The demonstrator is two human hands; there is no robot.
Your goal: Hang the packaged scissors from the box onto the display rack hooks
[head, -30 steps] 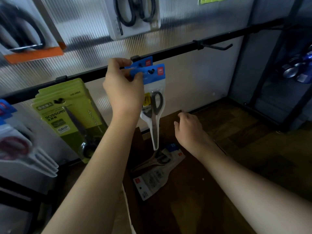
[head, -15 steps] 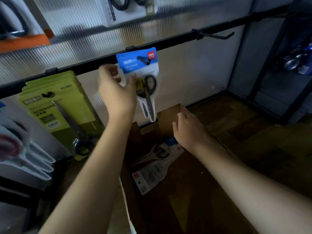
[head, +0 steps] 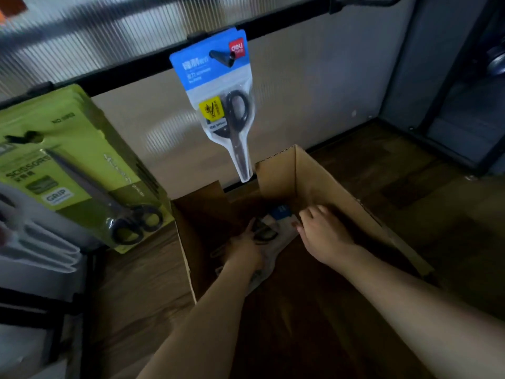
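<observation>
A: What hangs at the rack's left end?
B: A stack of green card scissor packs (head: 68, 162); further right, a blue-topped clear scissor pack (head: 221, 102) hangs from a black hook (head: 222, 56) on the black rail (head: 287, 26).
A: And below?
B: Inside the open brown cardboard box (head: 322, 181), the left hand (head: 246, 248) rests on a packaged pair of scissors (head: 269, 236); its grip cannot be told. The right hand (head: 323, 233) reaches in, fingers loosely curled, beside it.
</observation>
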